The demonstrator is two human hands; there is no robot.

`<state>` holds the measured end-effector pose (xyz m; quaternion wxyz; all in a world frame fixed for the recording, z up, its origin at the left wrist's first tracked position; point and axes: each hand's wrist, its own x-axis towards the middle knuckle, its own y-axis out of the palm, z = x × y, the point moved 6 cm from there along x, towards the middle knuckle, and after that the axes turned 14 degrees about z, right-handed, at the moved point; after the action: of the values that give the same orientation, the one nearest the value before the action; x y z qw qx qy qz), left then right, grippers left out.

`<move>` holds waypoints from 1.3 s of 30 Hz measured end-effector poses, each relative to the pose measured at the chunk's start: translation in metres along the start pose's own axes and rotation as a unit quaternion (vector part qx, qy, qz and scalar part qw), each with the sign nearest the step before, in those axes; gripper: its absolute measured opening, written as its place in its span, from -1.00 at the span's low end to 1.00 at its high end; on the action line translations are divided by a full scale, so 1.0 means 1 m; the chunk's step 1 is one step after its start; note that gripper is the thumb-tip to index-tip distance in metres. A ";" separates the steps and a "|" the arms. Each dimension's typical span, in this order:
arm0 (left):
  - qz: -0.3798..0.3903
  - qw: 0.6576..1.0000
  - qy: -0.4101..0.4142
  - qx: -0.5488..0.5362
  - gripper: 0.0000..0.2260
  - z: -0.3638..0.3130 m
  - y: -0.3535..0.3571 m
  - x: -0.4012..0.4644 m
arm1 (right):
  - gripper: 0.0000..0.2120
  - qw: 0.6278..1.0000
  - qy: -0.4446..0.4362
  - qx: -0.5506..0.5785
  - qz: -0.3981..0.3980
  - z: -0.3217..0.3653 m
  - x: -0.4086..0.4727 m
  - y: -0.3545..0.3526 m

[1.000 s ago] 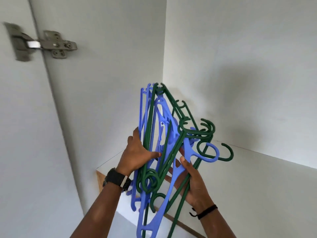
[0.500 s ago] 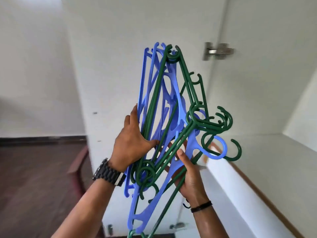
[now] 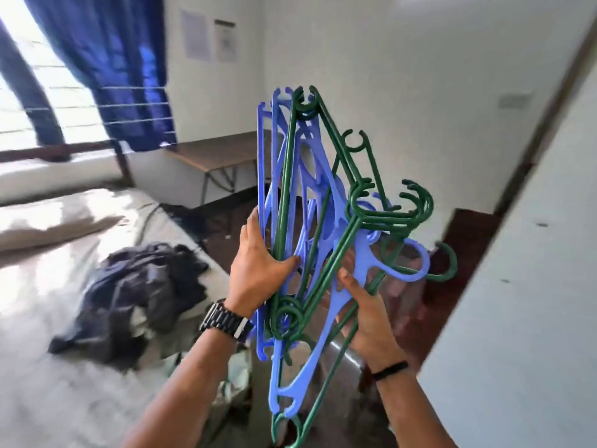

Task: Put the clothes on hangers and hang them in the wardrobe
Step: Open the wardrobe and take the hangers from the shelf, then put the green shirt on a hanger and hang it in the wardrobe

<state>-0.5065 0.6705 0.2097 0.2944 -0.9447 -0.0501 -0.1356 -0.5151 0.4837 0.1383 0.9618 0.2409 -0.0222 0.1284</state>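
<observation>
A tangled bundle of several blue and green plastic hangers [image 3: 326,202] stands upright in front of me, hooks pointing right. My left hand [image 3: 258,270] grips the bundle's left side, thumb across the front and fingers behind. From below on the right, my right hand [image 3: 365,305] holds the bundle with its thumb on a blue hanger. A heap of dark clothes [image 3: 135,295] lies on the bed [image 3: 48,367] to the lower left. The white wardrobe door [image 3: 523,286] runs along the right edge.
A wooden desk [image 3: 219,153] stands against the far wall beyond the bed. Blue curtains [image 3: 129,66] hang at the bright window, upper left. A pillow [image 3: 48,221] lies at the bed's head. Dark wooden floor shows between bed and wardrobe.
The view has swung left from the wardrobe's inside to the room, bed and clothes. Both hands keep the same hold on the hanger bundle.
</observation>
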 end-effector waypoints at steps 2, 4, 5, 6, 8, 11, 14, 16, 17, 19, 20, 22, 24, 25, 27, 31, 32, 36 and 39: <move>-0.011 0.999 -0.040 0.001 -0.12 0.058 -0.034 0.015 | -0.29 0.999 0.035 0.004 0.005 -0.046 0.042 0.036; -0.014 0.996 -0.089 -0.001 -0.14 0.121 -0.065 0.032 | -0.28 0.998 0.060 0.007 0.008 -0.098 0.087 0.070; -0.015 0.993 -0.113 0.002 -0.15 0.148 -0.078 0.039 | -0.29 0.998 0.069 0.008 0.012 -0.118 0.104 0.085; -0.017 0.990 -0.141 0.005 -0.16 0.181 -0.093 0.047 | -0.30 0.996 0.083 0.020 0.020 -0.145 0.127 0.101; -0.025 0.979 -0.200 0.013 -0.18 0.243 -0.122 0.061 | -0.49 0.990 0.128 0.058 0.032 -0.197 0.166 0.131; -0.018 0.957 -0.290 0.011 -0.28 0.320 -0.153 0.064 | -0.56 0.976 0.210 0.066 0.005 -0.268 0.200 0.162; -0.001 0.925 -0.379 -0.031 -0.39 0.394 -0.176 0.055 | -0.30 0.962 0.260 0.075 -0.028 -0.323 0.218 0.190; -0.007 0.904 -0.422 -0.069 -0.42 0.436 -0.185 0.044 | -0.45 0.955 0.293 0.042 -0.028 -0.352 0.226 0.203; -0.018 0.896 -0.435 -0.087 -0.44 0.455 -0.189 0.037 | -0.50 0.951 0.305 0.030 -0.025 -0.365 0.231 0.211; -0.035 0.884 -0.454 -0.104 -0.51 0.487 -0.196 0.022 | -0.47 0.947 0.319 -0.015 -0.025 -0.392 0.238 0.223; -0.039 0.879 -0.463 -0.107 -0.53 0.500 -0.197 0.014 | -0.41 0.945 0.325 -0.039 -0.019 -0.405 0.240 0.227; -0.048 0.870 -0.475 -0.119 -0.49 0.529 -0.204 0.001 | -0.35 0.936 0.342 -0.078 -0.024 -0.439 0.240 0.235; -0.054 0.863 -0.487 -0.124 -0.40 0.557 -0.211 -0.009 | -0.38 0.928 0.345 -0.133 -0.040 -0.465 0.242 0.243; -0.053 0.862 -0.488 -0.127 -0.39 0.567 -0.214 -0.012 | -0.42 0.926 0.333 -0.173 -0.045 -0.468 0.243 0.251; -0.061 0.861 -0.489 -0.126 -0.40 0.593 -0.223 -0.016 | -0.58 0.919 0.320 -0.229 -0.029 -0.485 0.251 0.265; -0.079 0.864 -0.482 -0.121 -0.39 0.645 -0.249 -0.014 | -0.58 0.893 0.330 -0.304 0.019 -0.527 0.277 0.297; -0.081 0.865 -0.482 -0.117 -0.38 0.661 -0.256 -0.012 | -0.57 0.891 0.325 -0.314 0.039 -0.539 0.286 0.307; -0.098 0.862 -0.486 -0.108 -0.27 0.721 -0.294 0.003 | -0.54 0.883 0.317 -0.329 0.106 -0.595 0.336 0.347; -0.118 0.869 -0.471 -0.097 -0.18 0.767 -0.331 0.020 | -0.48 0.878 0.308 -0.332 0.155 -0.636 0.376 0.382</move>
<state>-0.3710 1.3793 -0.2107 0.1242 -0.9074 -0.2807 0.2871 -0.2629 1.1964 -0.2092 0.9115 -0.1510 0.1965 0.3284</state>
